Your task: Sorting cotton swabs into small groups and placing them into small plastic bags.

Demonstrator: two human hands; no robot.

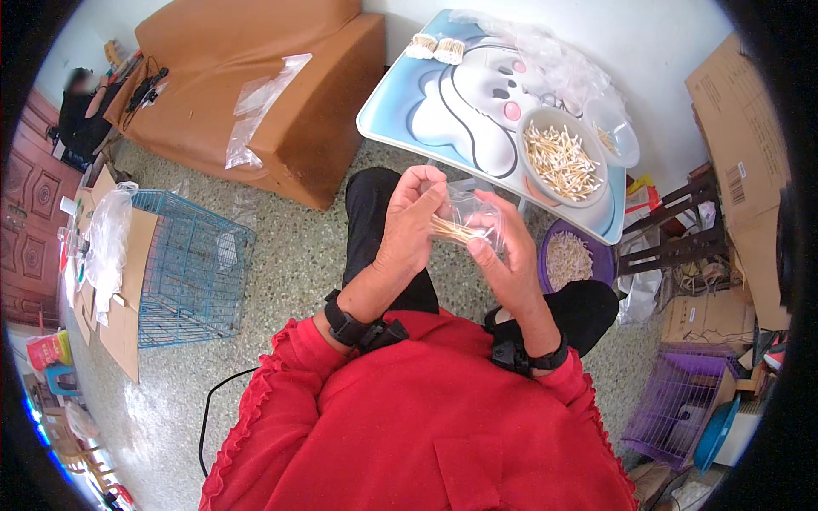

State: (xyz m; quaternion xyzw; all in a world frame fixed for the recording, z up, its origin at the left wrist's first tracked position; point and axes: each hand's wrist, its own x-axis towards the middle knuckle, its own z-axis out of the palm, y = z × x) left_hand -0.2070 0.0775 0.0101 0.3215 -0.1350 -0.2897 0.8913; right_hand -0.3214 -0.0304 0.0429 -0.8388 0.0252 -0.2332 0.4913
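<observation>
Between my two hands, above my lap, is a small clear plastic bag (474,204) with a bunch of cotton swabs (453,228) showing at it. My left hand (411,223) pinches the bag's left side, thumb and fingers closed. My right hand (511,258) grips the right side, its thumb by the swab ends. Whether every swab lies fully inside the bag I cannot tell. Beyond my hands, a bowl (526,179) full of loose swabs stands on a small table (396,128) with a cartoon top. Two round bundles of swabs (435,48) sit at its far left corner.
A clear tub (626,140) with a few swabs and crumpled plastic bags (554,51) share the table. A purple basin (545,277) of swabs sits below. Around are a brown sofa (332,94), a blue wire cage (192,281), cardboard (741,145) and a seated person (81,119).
</observation>
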